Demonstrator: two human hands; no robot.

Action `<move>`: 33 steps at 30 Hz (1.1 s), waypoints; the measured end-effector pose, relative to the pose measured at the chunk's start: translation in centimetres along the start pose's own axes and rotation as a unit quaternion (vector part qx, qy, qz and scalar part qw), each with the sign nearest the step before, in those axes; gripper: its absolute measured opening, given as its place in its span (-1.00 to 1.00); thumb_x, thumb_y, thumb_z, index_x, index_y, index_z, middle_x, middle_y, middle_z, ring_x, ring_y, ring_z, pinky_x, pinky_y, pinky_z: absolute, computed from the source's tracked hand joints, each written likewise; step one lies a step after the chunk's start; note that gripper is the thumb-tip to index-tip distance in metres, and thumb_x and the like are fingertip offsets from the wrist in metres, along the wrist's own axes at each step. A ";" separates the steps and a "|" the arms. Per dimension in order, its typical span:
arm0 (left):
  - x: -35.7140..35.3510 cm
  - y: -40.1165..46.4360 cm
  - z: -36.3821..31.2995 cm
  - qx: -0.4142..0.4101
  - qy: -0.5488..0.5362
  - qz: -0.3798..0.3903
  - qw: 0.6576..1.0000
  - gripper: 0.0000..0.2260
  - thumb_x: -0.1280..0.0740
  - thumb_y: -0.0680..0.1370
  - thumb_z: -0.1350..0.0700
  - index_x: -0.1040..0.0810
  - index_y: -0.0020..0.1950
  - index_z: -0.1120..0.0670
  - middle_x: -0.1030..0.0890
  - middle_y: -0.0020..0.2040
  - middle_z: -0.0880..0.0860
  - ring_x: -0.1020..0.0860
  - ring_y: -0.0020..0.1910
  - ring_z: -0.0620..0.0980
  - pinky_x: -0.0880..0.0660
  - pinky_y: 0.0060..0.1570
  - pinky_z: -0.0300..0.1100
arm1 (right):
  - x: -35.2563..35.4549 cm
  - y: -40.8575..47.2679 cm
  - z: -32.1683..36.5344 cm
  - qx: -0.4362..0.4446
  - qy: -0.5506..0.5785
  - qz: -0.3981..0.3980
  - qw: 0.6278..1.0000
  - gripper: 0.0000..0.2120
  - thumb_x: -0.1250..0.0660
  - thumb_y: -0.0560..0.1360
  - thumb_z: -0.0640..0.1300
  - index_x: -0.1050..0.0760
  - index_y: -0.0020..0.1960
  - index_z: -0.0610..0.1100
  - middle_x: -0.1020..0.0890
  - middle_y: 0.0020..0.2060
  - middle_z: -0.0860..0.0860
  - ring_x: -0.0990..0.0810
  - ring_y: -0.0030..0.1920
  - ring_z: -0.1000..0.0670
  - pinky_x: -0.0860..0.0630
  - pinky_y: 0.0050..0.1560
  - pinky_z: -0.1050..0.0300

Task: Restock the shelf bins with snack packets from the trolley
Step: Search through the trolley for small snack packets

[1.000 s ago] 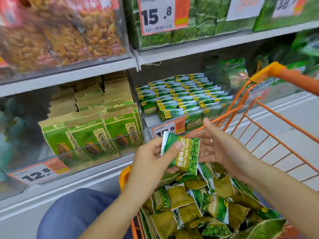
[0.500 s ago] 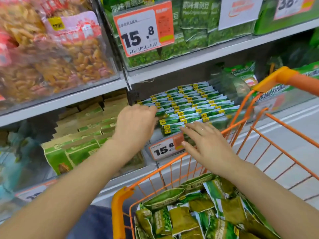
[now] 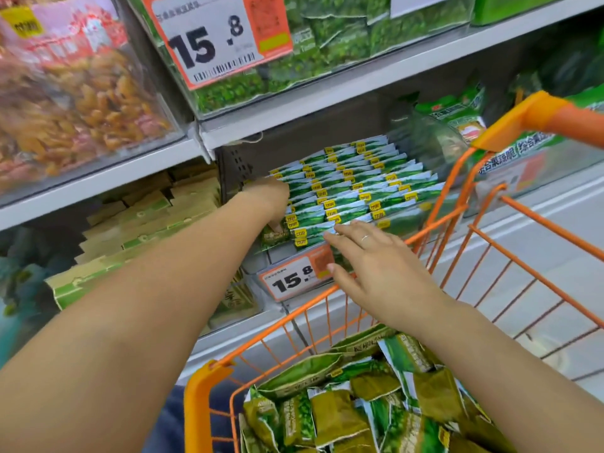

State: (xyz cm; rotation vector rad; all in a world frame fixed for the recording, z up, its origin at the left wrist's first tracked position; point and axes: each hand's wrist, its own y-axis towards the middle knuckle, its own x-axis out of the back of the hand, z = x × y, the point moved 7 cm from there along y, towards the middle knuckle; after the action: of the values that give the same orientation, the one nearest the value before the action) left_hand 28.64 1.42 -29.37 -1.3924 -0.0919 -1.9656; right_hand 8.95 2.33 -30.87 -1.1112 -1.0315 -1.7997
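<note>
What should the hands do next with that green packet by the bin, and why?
Probably push it down into line. The left hand holds a green packet at the front left corner of the bin, where it sits lower than the neat rows. The right hand rests open at the front row, so it can steady the rows meanwhile. Then reach into the trolley for another.

Two bare hands show, the left hand [image 3: 268, 199] and the right hand [image 3: 376, 269]. One orange wire trolley [image 3: 510, 256] stands there. Two white-and-orange 15.8 price tags [image 3: 219, 40] hang. The green snack packets [image 3: 343, 194] are too many to count.
</note>
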 end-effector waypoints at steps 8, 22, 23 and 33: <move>1.3 -1.6 -0.7 0.007 0.058 -0.058 0.997 -0.91 -0.35 0.54 0.21 -0.54 0.02 0.18 -0.45 -0.16 0.07 -0.52 -0.12 0.11 -0.42 -0.22 -0.10 | 0.9 -0.2 -0.1 0.038 0.019 -0.027 0.999 -0.48 -0.01 0.54 0.17 -0.50 0.30 -0.08 -0.51 0.29 -0.07 -0.41 0.34 -0.11 -0.37 0.28 -0.05; -11.5 -20.6 -9.3 -0.292 -0.219 0.012 0.931 -0.70 -0.13 0.61 -0.17 -0.49 0.20 -0.07 -0.63 0.03 -0.04 -0.57 0.01 0.00 -0.45 -0.11 -0.15 | -6.5 -4.7 0.2 -0.021 -0.029 0.407 0.913 -0.80 -0.34 0.52 0.03 -0.58 0.06 -0.05 -0.60 -0.12 0.04 -0.55 -0.06 -0.02 -0.39 -0.24 0.14; -13.5 -20.3 -9.6 -0.286 -0.216 0.103 0.928 -0.65 -0.17 0.60 -0.18 -0.46 0.29 -0.04 -0.61 0.11 -0.01 -0.55 0.07 0.01 -0.44 -0.07 -0.16 | -7.7 -5.2 0.2 -0.020 -0.046 0.422 0.905 -0.75 -0.33 0.53 0.04 -0.57 0.12 -0.08 -0.60 -0.07 0.01 -0.55 -0.04 -0.06 -0.37 -0.23 0.15; -13.9 -19.0 -8.1 -0.223 -0.312 0.110 0.917 -0.43 -0.18 0.59 -0.22 -0.17 0.53 -0.01 -0.51 0.29 0.10 -0.50 0.20 0.06 -0.49 0.12 -0.06 | -6.0 -3.7 0.1 -0.015 -0.029 0.380 0.925 -0.86 -0.40 0.49 -0.06 -0.53 -0.23 0.03 -0.59 -0.25 0.16 -0.55 -0.16 0.12 -0.33 -0.29 0.23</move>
State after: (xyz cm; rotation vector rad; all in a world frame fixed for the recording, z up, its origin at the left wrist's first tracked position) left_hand 13.34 18.97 -38.21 -2.1876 0.2283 -1.3365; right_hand 7.63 4.92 -37.28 -1.3487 -0.4850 -1.1574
